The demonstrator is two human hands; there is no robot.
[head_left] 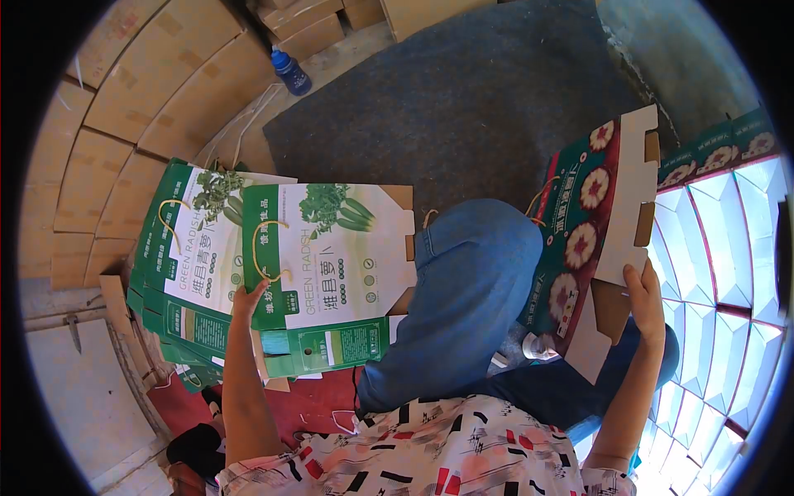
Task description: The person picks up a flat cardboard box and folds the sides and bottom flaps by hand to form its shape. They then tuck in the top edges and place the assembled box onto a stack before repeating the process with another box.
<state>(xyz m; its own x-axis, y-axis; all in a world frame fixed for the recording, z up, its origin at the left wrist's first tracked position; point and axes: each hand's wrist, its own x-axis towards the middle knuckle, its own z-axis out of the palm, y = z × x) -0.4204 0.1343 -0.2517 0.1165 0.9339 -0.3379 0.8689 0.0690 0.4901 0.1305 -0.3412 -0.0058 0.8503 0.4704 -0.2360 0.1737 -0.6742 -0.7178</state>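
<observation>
My left hand [251, 299] holds the lower left part of a green and white radish carton [343, 256], beside its yellow cord handle; its fingers are pressed together on the edge. Under and left of that carton lies a stack of similar flat cartons [186, 248]. On the right, my right hand [645, 302] grips the white flap edge of a dark green and red carton [583, 223], which stands tilted against my leg. A cord handle shows at that carton's left side. My bent knee in blue jeans is between the two cartons.
Brown boxes [149, 83] are stacked at the upper left. A blue bottle [291, 73] stands near them by a dark mat [430, 99]. More green cartons [715, 149] and rows of white folded pieces [719, 256] line the right. Part of another person [197, 446] shows at the lower left.
</observation>
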